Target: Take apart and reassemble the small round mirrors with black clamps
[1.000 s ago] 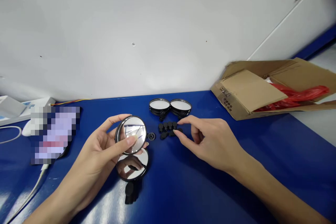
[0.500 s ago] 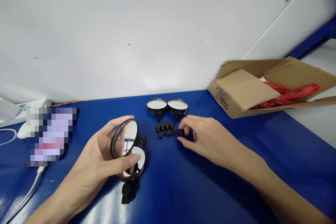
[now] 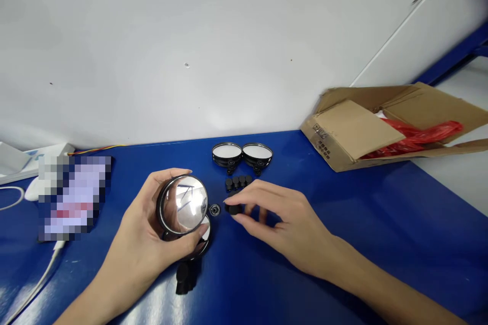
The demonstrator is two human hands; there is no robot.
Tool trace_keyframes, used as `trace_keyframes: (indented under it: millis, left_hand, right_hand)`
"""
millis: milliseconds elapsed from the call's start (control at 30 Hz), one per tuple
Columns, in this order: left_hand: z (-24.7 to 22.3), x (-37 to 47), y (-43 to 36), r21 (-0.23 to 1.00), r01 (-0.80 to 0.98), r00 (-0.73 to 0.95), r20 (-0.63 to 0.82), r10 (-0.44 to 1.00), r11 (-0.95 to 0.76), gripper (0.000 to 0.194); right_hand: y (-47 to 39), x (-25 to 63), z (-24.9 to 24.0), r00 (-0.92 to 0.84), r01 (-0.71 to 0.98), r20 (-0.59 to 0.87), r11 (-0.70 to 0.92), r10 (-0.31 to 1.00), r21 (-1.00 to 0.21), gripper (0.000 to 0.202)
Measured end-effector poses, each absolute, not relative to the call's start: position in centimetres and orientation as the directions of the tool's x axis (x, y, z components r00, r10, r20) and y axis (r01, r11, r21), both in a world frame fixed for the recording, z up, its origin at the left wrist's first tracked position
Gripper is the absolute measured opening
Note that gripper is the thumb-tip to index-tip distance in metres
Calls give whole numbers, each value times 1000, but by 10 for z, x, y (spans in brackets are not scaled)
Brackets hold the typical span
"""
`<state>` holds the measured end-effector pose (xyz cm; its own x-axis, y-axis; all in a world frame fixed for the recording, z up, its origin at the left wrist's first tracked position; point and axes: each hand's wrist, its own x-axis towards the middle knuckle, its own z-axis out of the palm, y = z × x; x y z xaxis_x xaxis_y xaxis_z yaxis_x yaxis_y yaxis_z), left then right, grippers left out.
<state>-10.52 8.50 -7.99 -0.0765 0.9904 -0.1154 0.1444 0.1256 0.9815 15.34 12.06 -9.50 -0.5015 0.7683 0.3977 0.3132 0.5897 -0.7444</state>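
My left hand (image 3: 152, 233) is closed around the rim of a small round mirror (image 3: 185, 204) in a black housing, its glass tilted toward me. A toothed black joint (image 3: 215, 209) sticks out from the mirror's right side. Pinched between the thumb and fingertips of my right hand (image 3: 282, 213) is a small black knob-like part (image 3: 234, 208), a short gap from that joint. Below the held mirror, partly covered by it and my thumb, lies another round mirror (image 3: 204, 244) with a black clamp-like mount (image 3: 183, 277) at its lower end.
Two stacks of round mirrors (image 3: 227, 151) stand at the back, with several black knobs (image 3: 239, 182) before them. An open cardboard box (image 3: 354, 132) holding a red plastic bag (image 3: 423, 134) is at right. A phone (image 3: 78, 198) with a white cable (image 3: 41, 274) lies at left.
My right hand has carried the black knob-like part leftward, close to the held mirror. My left hand has turned that mirror so its face and toothed joint point more toward me.
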Motion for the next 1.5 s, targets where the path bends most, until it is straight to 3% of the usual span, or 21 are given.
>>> trace_keyframes:
  millis: [167, 433, 567, 800, 1033, 1500]
  left_hand:
    - [-78, -99, 80, 975, 208, -101, -61, 993, 81, 77]
    - [-72, -86, 67, 975, 185, -128, -104, 986, 127, 75]
    - [-71, -89, 71, 970, 220, -165, -62, 984, 98, 76]
    - [-78, -92, 74, 969, 233, -119, -59, 991, 86, 76]
    - [-74, -92, 71, 958, 279, -77, -42, 996, 62, 70]
    - [-75, -90, 67, 966, 208, -32, -152, 988, 156, 77]
  right_hand:
    - [110, 143, -104, -444, 224, 416, 548, 794, -806, 22]
    - [111, 143, -103, -412, 278, 585, 708, 698, -649, 25]
    - [112, 145, -101, -348, 315, 589, 683, 729, -659, 24]
    - [111, 144, -102, -391, 247, 589, 697, 708, -673, 25]
    - [114, 145, -108, -442, 288, 649, 783, 620, -552, 25]
    - [103, 137, -110, -396, 273, 624, 735, 673, -620, 18]
